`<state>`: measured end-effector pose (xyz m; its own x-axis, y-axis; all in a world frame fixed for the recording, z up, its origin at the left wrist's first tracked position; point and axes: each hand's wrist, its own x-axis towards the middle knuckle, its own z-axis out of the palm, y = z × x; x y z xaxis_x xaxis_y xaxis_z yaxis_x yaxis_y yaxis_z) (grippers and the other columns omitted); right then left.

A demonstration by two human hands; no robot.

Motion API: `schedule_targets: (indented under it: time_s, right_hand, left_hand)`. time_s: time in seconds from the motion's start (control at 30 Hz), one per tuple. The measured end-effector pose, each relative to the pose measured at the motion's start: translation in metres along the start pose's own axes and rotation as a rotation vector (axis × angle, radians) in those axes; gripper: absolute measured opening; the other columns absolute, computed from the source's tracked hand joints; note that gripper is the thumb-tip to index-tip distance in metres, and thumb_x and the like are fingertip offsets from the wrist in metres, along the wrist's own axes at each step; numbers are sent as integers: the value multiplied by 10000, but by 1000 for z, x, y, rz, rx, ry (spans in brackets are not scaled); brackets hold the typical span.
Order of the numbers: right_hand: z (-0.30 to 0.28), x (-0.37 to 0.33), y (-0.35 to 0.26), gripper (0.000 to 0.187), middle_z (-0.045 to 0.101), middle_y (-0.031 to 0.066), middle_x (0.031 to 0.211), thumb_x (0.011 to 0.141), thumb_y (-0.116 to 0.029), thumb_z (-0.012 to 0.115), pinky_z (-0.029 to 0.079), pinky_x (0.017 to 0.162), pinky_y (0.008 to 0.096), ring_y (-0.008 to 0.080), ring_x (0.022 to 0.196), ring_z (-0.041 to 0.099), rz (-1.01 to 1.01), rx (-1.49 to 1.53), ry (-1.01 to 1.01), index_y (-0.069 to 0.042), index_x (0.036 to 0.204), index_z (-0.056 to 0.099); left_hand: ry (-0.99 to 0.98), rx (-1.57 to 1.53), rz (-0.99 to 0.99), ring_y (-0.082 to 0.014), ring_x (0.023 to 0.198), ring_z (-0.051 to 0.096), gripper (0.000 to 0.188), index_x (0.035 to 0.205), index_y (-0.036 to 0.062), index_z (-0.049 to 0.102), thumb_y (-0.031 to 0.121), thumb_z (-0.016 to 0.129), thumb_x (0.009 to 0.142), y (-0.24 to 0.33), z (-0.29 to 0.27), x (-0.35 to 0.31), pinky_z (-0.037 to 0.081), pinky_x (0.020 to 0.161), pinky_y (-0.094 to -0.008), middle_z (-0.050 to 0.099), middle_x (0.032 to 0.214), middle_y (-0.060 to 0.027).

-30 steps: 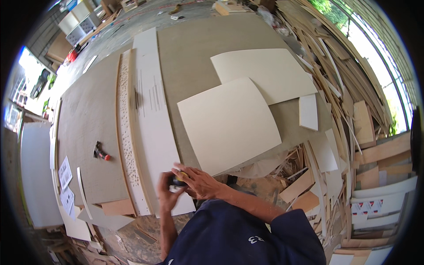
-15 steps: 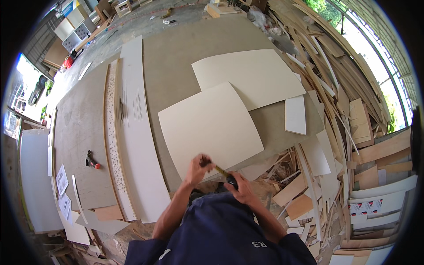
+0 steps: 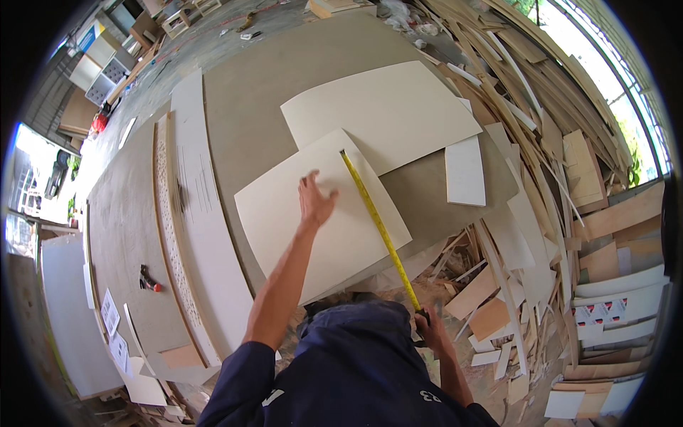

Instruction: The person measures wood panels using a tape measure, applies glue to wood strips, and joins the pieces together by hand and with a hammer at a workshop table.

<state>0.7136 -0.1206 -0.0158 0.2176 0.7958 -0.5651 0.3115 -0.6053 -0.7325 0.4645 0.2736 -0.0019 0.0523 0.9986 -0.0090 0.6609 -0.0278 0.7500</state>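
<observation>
A yellow tape measure [image 3: 377,224] is drawn out across the right part of a cream square panel [image 3: 284,206]. Its blade runs from near the panel's far corner, over the near edge, to the dark case by my body. My right hand [image 3: 432,333] is closed around that case, partly hidden by my clothing. Over the middle of the panel, left of the blade, my left hand [image 3: 316,201] has its fingers spread and holds nothing. A second cream panel [image 3: 384,114] lies partly beneath the first, farther away.
To the left lie a long white board [image 3: 196,178] and a narrow speckled strip [image 3: 165,192]. Red-and-black pliers [image 3: 149,278] rest on the large grey-brown sheet [image 3: 117,235]. A small white board [image 3: 466,174] sits at right, beside heaps of wood offcuts [image 3: 491,317].
The tape's blade has been pulled out long across the panel. My left hand has moved forward and opened; my right hand has drawn back to the right with the case.
</observation>
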Motion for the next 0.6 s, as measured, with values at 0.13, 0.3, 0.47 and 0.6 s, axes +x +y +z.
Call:
schedule_targets:
  time_s: [0.13,0.3,0.47,0.6]
  right_hand:
    - [3,35,-59,336,649,219,915,978,-322,590,483,778,431,372,883,649,-24,6,74,-40,1159,578]
    - [14,65,-81,375,648,211,868,966,-357,599,487,753,431,363,844,656,-150,-46,57,-47,1174,577]
    - [12,69,-81,373,649,214,819,962,-362,607,490,702,442,382,770,651,-154,-80,54,-58,1176,582]
    - [6,60,-98,387,670,233,845,955,-379,620,494,705,458,421,795,660,-67,-155,54,-66,1179,586]
  left_hand:
    - [-396,534,121,-425,1522,113,1150,1573,93,265,345,909,654,14,19,-49,228,1181,-612,99,1649,-232]
    - [-481,442,58,-521,1506,73,1352,1618,132,128,356,962,578,22,17,-40,232,1125,-729,22,1669,-232]
    - [-549,493,133,-569,1478,108,1358,1615,120,122,369,962,578,12,18,-37,264,1088,-763,50,1685,-164]
    - [-519,506,167,-579,1475,102,1360,1614,110,115,418,945,582,3,20,-39,285,1069,-770,64,1691,-133]
